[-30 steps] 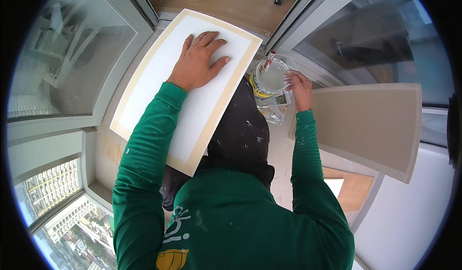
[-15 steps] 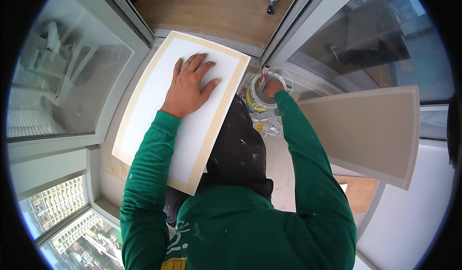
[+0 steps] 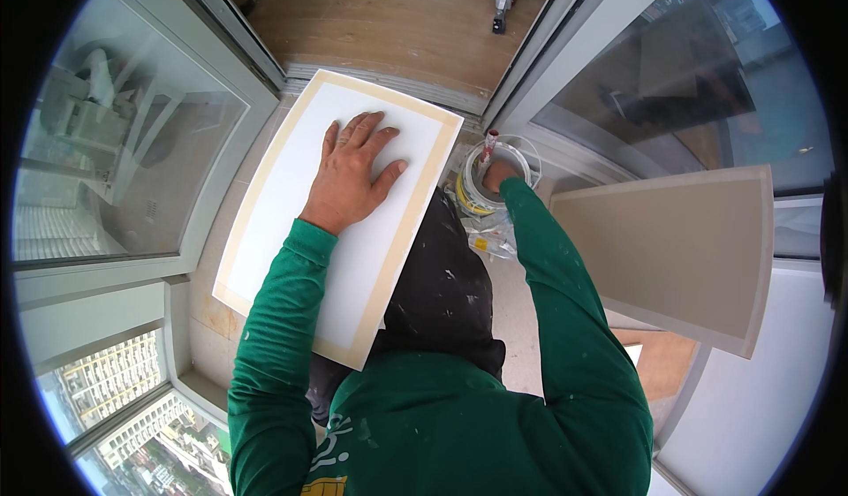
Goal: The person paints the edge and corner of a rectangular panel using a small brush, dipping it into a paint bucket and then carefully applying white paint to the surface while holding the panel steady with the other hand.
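Observation:
Across my lap lies a white panel with a tan border along its edges. My left hand rests on its face, palm down, fingers stretched and spread. My right hand reaches into a white paint bucket beyond my right knee; its fingers are hidden inside, so what they hold cannot be seen. Beside that hand, a tool with a red-and-white handle sticks up out of the bucket.
A larger grey-beige panel with a pale edge stands to my right. Clear plastic wrapping lies by the bucket. Glass doors flank me, and a wooden floor stretches beyond the threshold. At lower left a window shows buildings.
The whole view has shifted slightly, so everything sits a little lower. My left hand stays flat on the white panel and my right hand stays in the bucket.

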`<action>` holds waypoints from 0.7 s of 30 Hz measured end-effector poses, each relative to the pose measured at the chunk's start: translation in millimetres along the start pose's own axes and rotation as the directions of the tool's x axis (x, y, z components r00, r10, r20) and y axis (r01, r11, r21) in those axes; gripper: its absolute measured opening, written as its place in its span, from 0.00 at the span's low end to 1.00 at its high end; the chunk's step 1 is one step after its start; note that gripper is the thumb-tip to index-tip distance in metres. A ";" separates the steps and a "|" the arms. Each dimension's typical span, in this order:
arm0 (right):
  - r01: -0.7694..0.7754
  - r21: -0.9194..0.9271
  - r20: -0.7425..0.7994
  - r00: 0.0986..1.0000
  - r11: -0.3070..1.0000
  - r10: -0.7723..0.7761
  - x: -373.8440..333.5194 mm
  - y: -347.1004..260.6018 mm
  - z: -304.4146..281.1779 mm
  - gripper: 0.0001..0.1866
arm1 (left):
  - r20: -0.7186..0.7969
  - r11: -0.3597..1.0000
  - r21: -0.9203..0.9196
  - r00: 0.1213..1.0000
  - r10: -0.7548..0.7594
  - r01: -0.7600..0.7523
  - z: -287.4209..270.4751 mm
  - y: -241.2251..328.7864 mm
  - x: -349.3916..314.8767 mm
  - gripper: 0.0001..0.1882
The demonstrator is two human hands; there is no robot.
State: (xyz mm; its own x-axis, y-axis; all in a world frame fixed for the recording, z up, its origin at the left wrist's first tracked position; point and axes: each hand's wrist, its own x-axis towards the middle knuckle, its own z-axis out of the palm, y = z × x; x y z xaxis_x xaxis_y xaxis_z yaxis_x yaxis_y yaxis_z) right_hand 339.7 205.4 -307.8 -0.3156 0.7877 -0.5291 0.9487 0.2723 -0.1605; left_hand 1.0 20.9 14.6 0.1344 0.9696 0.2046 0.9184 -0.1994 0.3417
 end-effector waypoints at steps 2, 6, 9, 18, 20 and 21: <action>0.007 0.002 -0.012 1.000 1.000 -0.007 2.8 5.9 2.0 0.19 | -0.008 1.000 0.002 1.000 0.010 -0.010 1.8 0.3 1.3 0.24; 0.014 0.069 -0.087 0.996 0.997 -0.008 -0.4 6.4 -0.8 0.18 | -0.011 1.000 0.009 1.000 0.009 -0.009 1.2 0.1 0.1 0.25; 0.020 0.000 -0.084 0.996 1.000 -0.020 -12.5 5.1 -12.2 0.15 | -0.022 1.000 -0.011 1.000 0.019 -0.019 1.4 -0.2 0.5 0.25; 0.190 0.432 -0.454 0.890 0.882 0.031 -129.9 0.3 -70.4 0.12 | -0.050 0.999 -0.021 0.998 0.038 -0.039 3.5 -3.1 -1.2 0.24; 0.230 0.554 -0.495 0.864 0.800 0.095 -152.7 -0.4 -67.4 0.12 | -0.052 0.998 -0.041 0.998 0.046 -0.048 4.1 -2.2 -0.7 0.24; 0.252 0.611 -0.500 0.858 0.750 0.119 -162.1 -1.9 -63.5 0.11 | -0.058 0.998 -0.038 0.997 0.047 -0.049 3.9 -2.1 -1.3 0.24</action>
State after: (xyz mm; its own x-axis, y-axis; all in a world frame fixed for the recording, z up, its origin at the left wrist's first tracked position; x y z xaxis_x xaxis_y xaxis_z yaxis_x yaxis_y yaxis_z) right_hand 387.9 112.3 -168.8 -0.1664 0.9844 -0.0563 0.6430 0.0650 -0.7631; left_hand 0.4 20.7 10.1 0.1552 0.9494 0.2730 0.8958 -0.2518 0.3663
